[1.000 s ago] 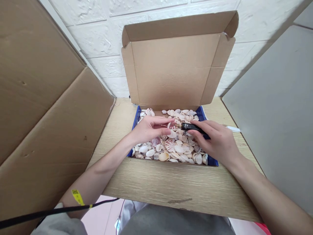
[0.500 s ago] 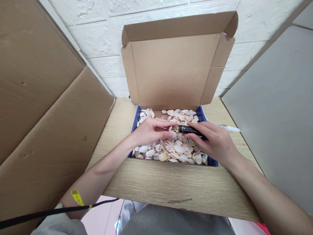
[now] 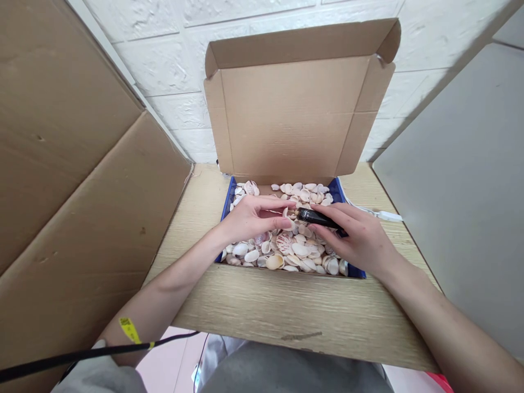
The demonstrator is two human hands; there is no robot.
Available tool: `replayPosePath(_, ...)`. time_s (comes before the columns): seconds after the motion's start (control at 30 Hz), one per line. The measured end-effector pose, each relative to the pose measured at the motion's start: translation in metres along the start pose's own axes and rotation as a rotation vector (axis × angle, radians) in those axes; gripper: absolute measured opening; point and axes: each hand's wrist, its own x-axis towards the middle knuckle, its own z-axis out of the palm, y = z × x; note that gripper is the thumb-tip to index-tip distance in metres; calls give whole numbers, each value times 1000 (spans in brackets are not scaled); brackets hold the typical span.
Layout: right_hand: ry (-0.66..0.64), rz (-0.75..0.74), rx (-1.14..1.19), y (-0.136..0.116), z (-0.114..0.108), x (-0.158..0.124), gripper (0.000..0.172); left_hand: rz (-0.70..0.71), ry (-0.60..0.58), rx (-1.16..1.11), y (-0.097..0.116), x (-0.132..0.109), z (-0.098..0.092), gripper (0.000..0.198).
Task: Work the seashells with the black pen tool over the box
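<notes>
My left hand (image 3: 262, 215) pinches a small pale seashell (image 3: 285, 213) between thumb and fingertips, above the shells in the box. My right hand (image 3: 360, 232) is closed around a black mini drill (image 3: 319, 218) with a brass-coloured tip. That tip points left at the held shell, very close to it; whether they touch I cannot tell. Beneath both hands lies an open cardboard box (image 3: 228, 199) with blue sides, holding many loose shells. Among them are a striped scallop shell (image 3: 284, 243) and a yellowish shell (image 3: 274, 262).
The box lid (image 3: 290, 114) stands raised against a white brick wall (image 3: 164, 65). Brown cardboard (image 3: 102, 196) rises on the left, a pale panel (image 3: 462, 180) on the right. A white cable with a connector (image 3: 388, 216) lies right of the box on the wooden tabletop (image 3: 262, 305).
The mini drill has shifted slightly left and its angle has changed a little, so less of the brass tip shows. My left hand keeps its pinch on the shell.
</notes>
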Motion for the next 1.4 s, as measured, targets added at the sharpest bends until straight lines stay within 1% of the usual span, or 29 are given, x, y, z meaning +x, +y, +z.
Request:
replayPosePath(0.13, 3, -7, -10, 0, -1, 0, 27, -42, 11, -41, 0, 0, 0, 47)
replayPosePath(0.3, -3, 25, -23, -1, -1, 0, 26, -127, 7, -61, 4, -2, -1, 52)
replayPosePath(0.4, 1, 31, -23, -1, -1, -1, 26, -126, 16, -76, 5, -2, -1, 51)
replayPosePath(0.53, 17, 2, -21, -1, -1, 0, 27, -119, 29, -119, 5, 0, 0, 51)
replayPosePath(0.67, 31, -23, -28, -1, -1, 0, 28, -146, 35, -146, 5, 0, 1, 54)
replayPosePath(0.77, 27, -27, -29, -1, -2, 0, 28, -160, 34, -158, 5, 0, 1, 51)
replayPosePath(0.87, 20, -21, -32, 0, -2, 0, 27, -151, 25, -117, 7, -1, 1, 46)
replayPosePath(0.97, 21, -29, -36, 0, -1, 0, 27, -148, 20, -99, 7, -1, 1, 47)
replayPosePath(1.17, 0, -21, -12, 1, -1, -1, 28, 0, 15, 10, 2, 1, 0, 41)
replayPosePath(1.3, -13, -3, -3, 0, -1, -1, 27, 13, 18, 23, 3, 1, -1, 40)
replayPosePath(1.4, 1, -27, -11, 0, -1, -1, 28, 9, 17, 20, 4, 1, -1, 40)
